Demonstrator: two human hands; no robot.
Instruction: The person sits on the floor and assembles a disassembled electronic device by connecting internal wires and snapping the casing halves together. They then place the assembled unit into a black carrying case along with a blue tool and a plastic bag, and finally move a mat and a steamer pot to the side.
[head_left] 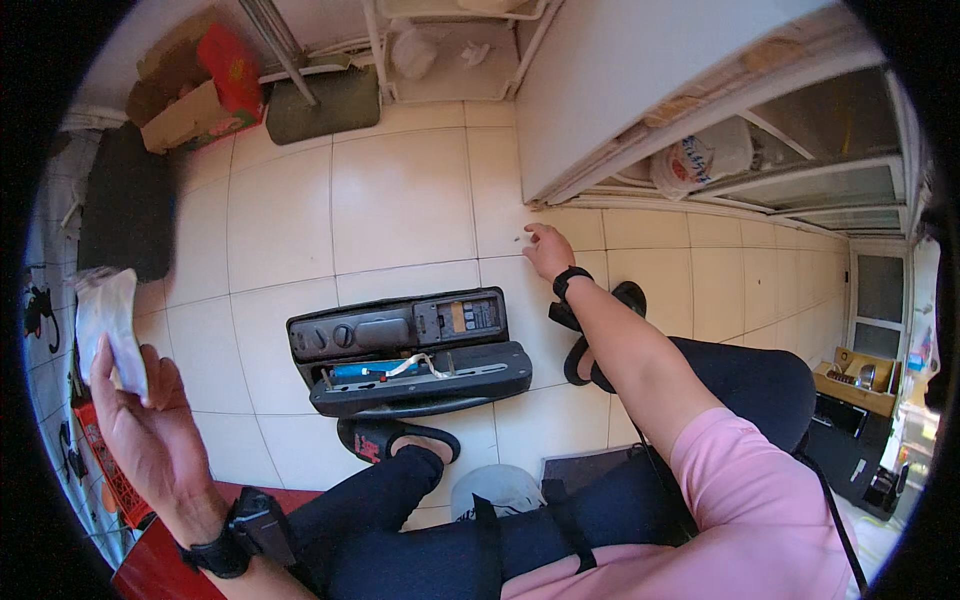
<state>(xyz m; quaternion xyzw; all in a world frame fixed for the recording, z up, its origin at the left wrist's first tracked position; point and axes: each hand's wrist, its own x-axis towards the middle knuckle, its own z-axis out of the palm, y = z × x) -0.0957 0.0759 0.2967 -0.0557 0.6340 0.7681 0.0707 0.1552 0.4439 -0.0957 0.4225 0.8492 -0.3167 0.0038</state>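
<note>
My left hand (140, 420) is raised at the left and grips a crumpled white cloth (105, 320) between thumb and fingers. My right hand (548, 250) reaches down to the white tiled floor (400, 200), fingers bent, touching the tile beside a tiny dark speck (517, 238). Whether it pinches anything I cannot tell. Between my feet lies a dark grey appliance panel (410, 350) with knobs, an open compartment and a blue part inside.
A white cabinet door (640, 90) stands open at the upper right, with a white bag (700, 155) under it. Cardboard boxes and a red package (200, 90) sit at the far left. A small clear container (495, 490) lies by my knee.
</note>
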